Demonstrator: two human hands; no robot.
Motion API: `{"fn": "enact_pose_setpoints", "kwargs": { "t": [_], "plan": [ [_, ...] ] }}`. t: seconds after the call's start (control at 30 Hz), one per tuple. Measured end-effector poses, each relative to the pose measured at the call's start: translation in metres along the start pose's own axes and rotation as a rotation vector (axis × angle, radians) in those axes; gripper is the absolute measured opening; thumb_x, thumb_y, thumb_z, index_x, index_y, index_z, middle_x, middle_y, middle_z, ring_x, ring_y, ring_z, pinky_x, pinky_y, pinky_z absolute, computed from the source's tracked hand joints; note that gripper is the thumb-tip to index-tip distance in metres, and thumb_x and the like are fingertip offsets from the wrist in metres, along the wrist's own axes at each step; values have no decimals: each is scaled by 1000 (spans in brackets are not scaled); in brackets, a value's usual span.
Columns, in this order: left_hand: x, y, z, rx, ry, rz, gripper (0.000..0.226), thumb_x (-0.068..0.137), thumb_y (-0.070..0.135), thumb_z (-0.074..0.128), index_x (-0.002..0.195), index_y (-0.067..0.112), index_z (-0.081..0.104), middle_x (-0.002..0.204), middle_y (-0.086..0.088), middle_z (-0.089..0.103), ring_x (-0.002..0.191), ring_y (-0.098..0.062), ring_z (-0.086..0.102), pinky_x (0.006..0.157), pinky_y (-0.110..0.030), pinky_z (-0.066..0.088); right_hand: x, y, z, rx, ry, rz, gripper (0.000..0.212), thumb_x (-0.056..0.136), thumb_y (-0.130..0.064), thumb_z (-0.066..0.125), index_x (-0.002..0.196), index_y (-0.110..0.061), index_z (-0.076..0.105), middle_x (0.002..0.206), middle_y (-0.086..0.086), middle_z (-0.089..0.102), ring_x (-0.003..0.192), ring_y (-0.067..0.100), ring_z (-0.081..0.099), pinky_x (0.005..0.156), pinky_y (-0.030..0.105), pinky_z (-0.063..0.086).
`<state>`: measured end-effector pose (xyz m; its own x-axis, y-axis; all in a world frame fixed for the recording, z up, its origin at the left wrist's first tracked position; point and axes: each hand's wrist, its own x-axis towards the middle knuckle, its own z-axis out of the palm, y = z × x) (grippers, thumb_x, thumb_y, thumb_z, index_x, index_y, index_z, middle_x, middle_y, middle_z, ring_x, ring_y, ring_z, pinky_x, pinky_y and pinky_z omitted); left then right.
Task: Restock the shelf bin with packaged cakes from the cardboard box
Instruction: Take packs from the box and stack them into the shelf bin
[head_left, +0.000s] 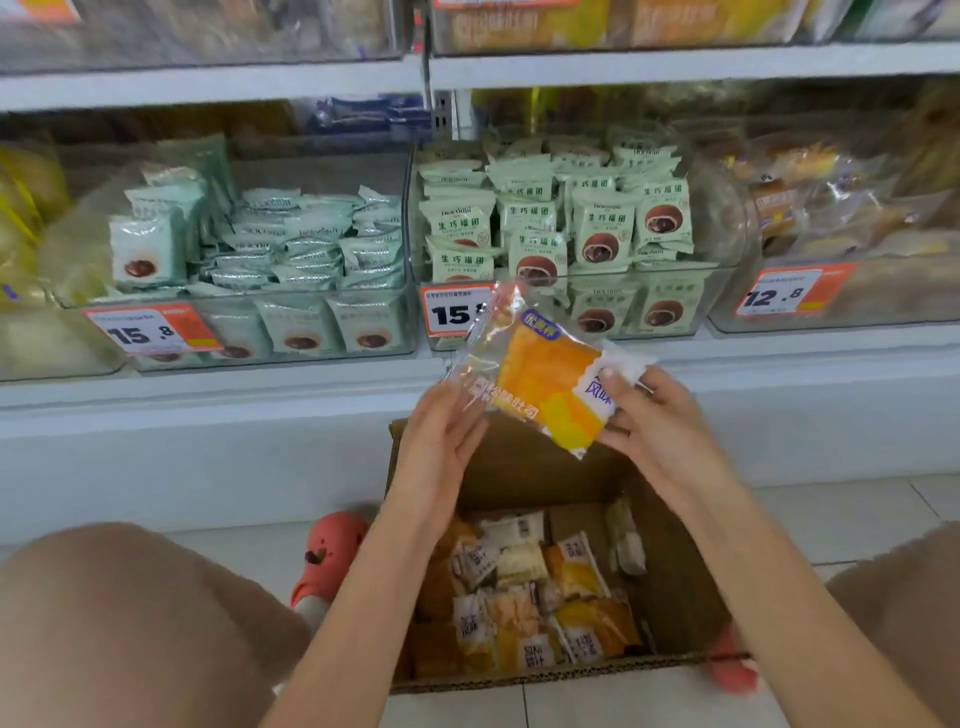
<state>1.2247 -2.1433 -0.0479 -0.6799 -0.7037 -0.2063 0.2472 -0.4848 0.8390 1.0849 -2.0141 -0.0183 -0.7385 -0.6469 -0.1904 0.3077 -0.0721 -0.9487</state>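
A packaged cake (540, 379) in clear wrap with orange and white print is held up above the open cardboard box (675, 587) on the floor. My right hand (649, 415) pinches its white right end. My left hand (441, 431) lies with straight fingers against its clear lower-left edge. Several more packaged cakes (535, 597) lie in the bottom of the box. On the shelf behind stand clear bins; the bin at the far right (852, 312), tagged 12.8, holds similar clear-wrapped cakes.
Two clear bins (249, 332) (675, 317) tagged 15.8 hold green-white packets at centre. The white shelf edge (208, 384) runs across. My knees frame the box, with pink shoes (327, 556) on the tiled floor beside it.
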Motion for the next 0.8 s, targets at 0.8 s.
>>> {"fn": "enact_pose_setpoints", "kwargs": {
  "t": [0.8],
  "plan": [
    [172, 225, 168, 1622, 570, 1827, 45, 94, 40, 40, 110, 4, 63, 102, -16, 62, 96, -32, 46, 89, -43, 35, 172, -366, 140, -601, -167, -696, 30, 92, -21, 59, 119, -7, 58, 89, -3, 66, 68, 1, 61, 54, 15, 54]
  ]
}}
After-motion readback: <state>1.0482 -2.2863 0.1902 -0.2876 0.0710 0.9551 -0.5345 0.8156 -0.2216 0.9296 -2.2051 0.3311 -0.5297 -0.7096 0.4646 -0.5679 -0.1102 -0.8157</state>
